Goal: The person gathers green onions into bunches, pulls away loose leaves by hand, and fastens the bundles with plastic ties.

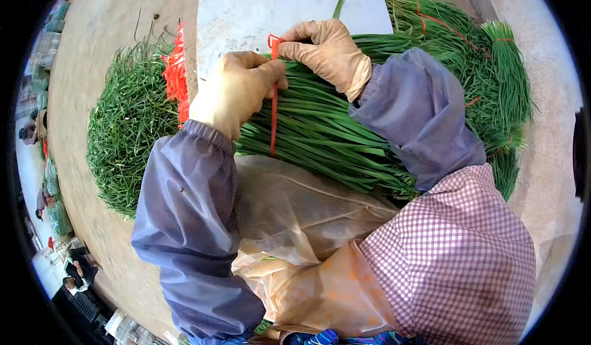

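Note:
A bundle of long green garlic chives (332, 129) lies in front of me, with a red tie (274, 120) running round its left part. My left hand (231, 89), in a pale rubber glove, is closed with its fingertips at the tie on the bundle's upper side. Just right of it, my right hand (329, 55), in a browner glove, pinches the looped upper end of the red tie between thumb and fingers. Part of the tie between the hands is hidden by my left fingers.
A white board (289, 6) extends beyond the bundle. Red strips (176, 74) hang at its left edge, beside a heap of loose greens (132, 129). More tied chives (508, 68) are stacked at right. A clear plastic apron (301, 203) covers my lap. People sit at far left.

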A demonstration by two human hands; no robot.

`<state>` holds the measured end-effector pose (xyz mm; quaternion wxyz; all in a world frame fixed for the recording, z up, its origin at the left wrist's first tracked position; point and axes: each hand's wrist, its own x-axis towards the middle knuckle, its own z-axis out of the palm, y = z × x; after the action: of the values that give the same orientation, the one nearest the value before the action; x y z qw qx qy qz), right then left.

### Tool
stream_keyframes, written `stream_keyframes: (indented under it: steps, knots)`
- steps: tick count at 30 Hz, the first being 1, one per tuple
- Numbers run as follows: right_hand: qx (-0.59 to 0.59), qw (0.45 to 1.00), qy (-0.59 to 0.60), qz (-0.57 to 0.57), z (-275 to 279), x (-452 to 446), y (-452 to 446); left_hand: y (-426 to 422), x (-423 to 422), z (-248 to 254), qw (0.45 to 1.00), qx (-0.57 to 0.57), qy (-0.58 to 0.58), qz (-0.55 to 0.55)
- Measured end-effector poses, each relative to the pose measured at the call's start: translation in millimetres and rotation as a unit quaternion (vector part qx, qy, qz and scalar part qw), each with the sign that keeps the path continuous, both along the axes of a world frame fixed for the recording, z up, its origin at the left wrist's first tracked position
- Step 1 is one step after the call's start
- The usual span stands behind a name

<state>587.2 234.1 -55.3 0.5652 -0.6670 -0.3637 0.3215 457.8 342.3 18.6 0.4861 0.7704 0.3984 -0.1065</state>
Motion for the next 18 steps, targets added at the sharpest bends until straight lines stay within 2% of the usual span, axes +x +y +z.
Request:
stream_keyframes:
  steps: [4, 7, 8, 11, 12, 14, 15, 16, 18]
  knots:
    - [0.036, 0.998, -0.043, 0.01, -1, -4, -4, 3, 1, 2, 0.999, -0.044, 0.003, 0.002]
    - [0.113, 0.988, -0.101, 0.018, -6, -9, -7, 4, -1, 3, 0.997, -0.079, -0.015, 0.003]
    - [0.123, 0.979, -0.156, 0.04, -4, -9, -9, 4, -1, 1, 0.996, -0.084, -0.021, 0.008]
    - [0.108, 0.98, -0.159, 0.047, -5, -9, -9, 5, -3, -8, 0.997, -0.07, -0.037, 0.019]
    - [0.122, 0.987, -0.088, 0.055, -6, -10, -7, 2, -3, -9, 0.998, -0.047, -0.043, 0.021]
    - [0.057, 0.99, 0.048, 0.119, 3, 1, -11, -1, -3, -9, 0.999, -0.004, -0.036, 0.013]
    - [0.024, 0.982, 0.115, 0.15, 8, 6, -12, -1, -3, -8, 1.0, 0.017, -0.022, 0.003]
    - [0.047, 0.967, 0.181, 0.175, 1, 14, -10, -2, -2, -6, 0.999, 0.038, -0.01, -0.008]
    - [0.056, 0.967, 0.195, 0.156, -3, 15, -5, -3, -3, -13, 0.997, 0.081, -0.01, -0.006]
